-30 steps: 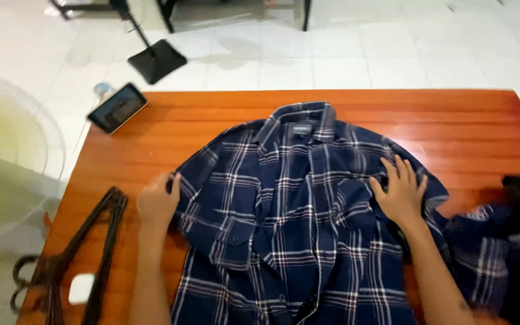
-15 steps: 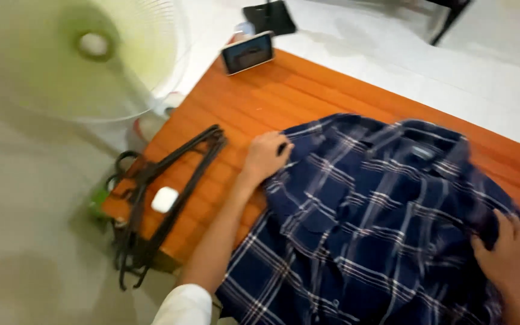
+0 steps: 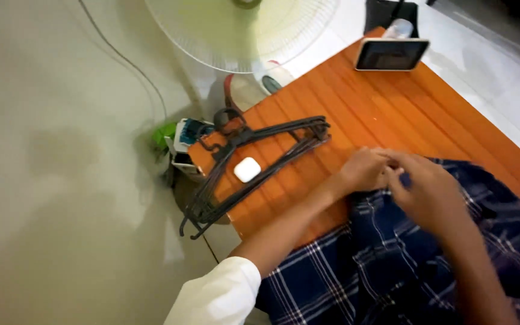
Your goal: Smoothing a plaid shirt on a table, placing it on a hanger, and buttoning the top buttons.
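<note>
Meeting at the plaid shirt [image 3: 392, 265] edge — both hands [image 3: 392, 177] pinching.

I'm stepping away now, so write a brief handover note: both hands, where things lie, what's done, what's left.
Left hand and right hand: together at the edge of the navy plaid shirt, pinching the fabric.
Shirt: spread on the orange wooden table, not on a hanger.
Black hangers: stacked at the table's left end, untouched, with a small white case lying on them.
Phone: propped at the far edge.
Fan: on the floor beyond the table.
Left: the shirt lies loose and unfolded.
</note>
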